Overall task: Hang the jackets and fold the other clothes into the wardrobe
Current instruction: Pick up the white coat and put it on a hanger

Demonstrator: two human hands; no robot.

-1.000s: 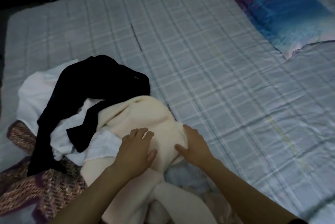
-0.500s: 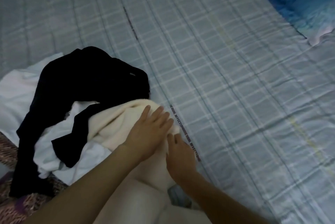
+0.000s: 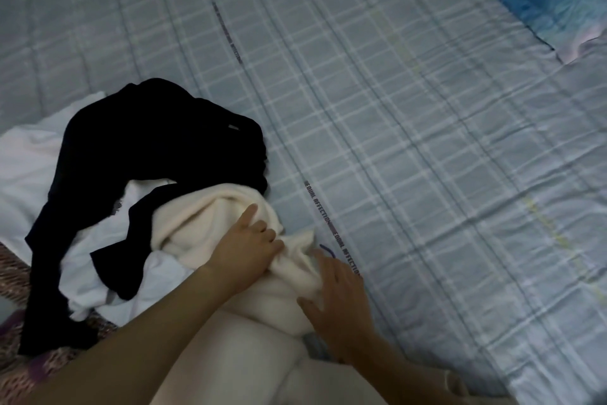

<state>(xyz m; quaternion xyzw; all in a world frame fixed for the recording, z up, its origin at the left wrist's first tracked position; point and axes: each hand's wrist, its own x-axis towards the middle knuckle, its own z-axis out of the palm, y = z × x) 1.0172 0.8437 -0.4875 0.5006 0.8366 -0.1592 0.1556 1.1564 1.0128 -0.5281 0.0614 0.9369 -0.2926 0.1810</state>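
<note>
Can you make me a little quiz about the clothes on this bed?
1. True or false: the crumpled black garment lies partly over the white cloth.
2. Which hand bunches up the fluffy cream garment? A) left hand B) right hand
3. Fill in: the pale blue bed sheet has a ____ pattern.
Key: 1 true; 2 A; 3 checked.

Left hand (image 3: 244, 248) grips the cream garment (image 3: 197, 217); right hand (image 3: 338, 296) rests flat on it. Black garment (image 3: 147, 142) lies beside, on the bed (image 3: 427, 142).
</note>
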